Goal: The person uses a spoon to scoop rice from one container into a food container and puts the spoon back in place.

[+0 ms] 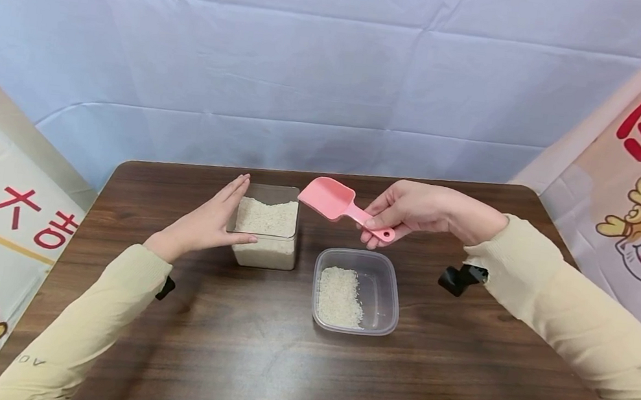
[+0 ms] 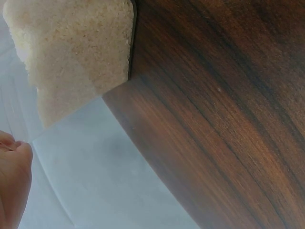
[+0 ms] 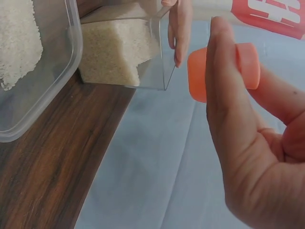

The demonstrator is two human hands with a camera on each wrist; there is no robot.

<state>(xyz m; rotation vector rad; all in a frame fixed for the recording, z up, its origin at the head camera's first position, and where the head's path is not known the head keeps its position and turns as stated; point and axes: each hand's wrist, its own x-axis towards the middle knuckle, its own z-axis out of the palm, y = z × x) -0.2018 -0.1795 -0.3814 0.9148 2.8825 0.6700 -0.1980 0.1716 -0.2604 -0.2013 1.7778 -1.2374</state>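
In the head view my right hand (image 1: 413,210) pinches the handle of a pink scoop (image 1: 329,198), held up behind a clear plastic tub (image 1: 383,327). No rice shows in the scoop's bowl, which points left. Loose rice (image 1: 339,296) lies in the left part of the tub. A taller clear square container (image 1: 264,260) of rice stands left of the tub. My left hand (image 1: 210,218) rests against its left side with straight fingers, the thumb at the near rim. The right wrist view shows the scoop (image 3: 198,74) partly hidden by my fingers.
Both containers stand on a dark wooden table (image 1: 233,360). A pale cloth (image 1: 311,68) hangs behind its far edge, and printed sheets (image 1: 618,212) hang at both sides. A black strap (image 1: 461,279) hangs from the right sleeve.
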